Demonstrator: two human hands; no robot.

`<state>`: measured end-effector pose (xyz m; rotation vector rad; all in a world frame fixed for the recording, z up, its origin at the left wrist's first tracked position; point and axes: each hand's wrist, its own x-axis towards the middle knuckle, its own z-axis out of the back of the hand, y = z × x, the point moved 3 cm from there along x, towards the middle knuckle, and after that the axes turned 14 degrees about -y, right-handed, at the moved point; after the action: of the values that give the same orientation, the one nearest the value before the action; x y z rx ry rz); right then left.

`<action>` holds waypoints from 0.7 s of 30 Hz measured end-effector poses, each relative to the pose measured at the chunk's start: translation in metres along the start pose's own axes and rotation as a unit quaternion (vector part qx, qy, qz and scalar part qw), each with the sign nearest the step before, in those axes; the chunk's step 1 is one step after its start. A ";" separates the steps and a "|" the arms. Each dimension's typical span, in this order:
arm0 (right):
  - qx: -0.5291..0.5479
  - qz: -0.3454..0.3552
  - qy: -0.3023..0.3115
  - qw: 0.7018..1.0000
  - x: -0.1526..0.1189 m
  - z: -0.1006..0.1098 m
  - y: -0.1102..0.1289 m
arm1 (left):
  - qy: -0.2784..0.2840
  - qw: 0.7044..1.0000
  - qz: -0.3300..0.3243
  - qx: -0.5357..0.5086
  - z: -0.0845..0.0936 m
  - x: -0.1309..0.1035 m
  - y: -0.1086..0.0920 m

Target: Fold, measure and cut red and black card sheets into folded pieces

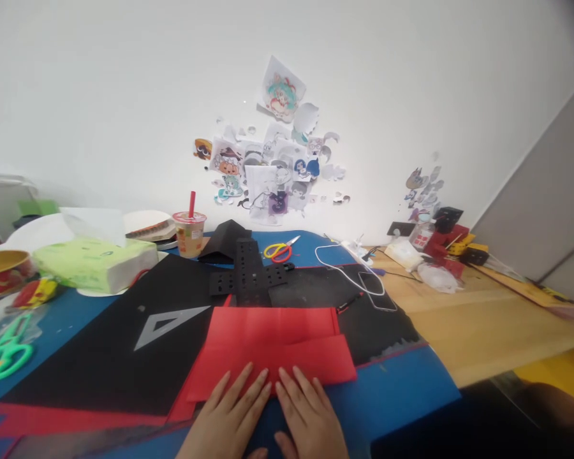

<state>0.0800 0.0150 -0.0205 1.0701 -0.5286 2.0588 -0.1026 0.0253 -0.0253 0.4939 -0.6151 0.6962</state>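
Observation:
A folded sheet of red paper (272, 344) lies in front of me, its near flap folded over towards the far side. My left hand (234, 408) rests on its near edge, fingers stretched out flat. Beside it, my right hand (306, 408) presses on the same edge with its fingers extended and the thumb partly tucked below. Neither hand grips anything. To the left lies a large black sheet (110, 357) over more red paper, with a grey set square (167, 324) on top. Just beyond the folded paper is a black cross-shaped piece with holes (247, 274).
Red-and-yellow scissors (281, 249) lie at the back of the blue mat (402, 376). A drink cup with a straw (190, 234) stands behind, near a green tissue pack (95, 260). Green scissors (7, 354) lie far left. A white cable (337, 271) curls at the right.

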 end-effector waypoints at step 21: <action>-0.064 0.044 0.003 0.997 -0.013 0.011 -0.025 | -0.072 0.995 -0.034 0.066 0.015 0.016 -0.008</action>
<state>0.1098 0.0181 -0.0243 0.9809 -0.7064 2.0727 -0.0925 0.0180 -0.0056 0.6892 -0.6878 0.6416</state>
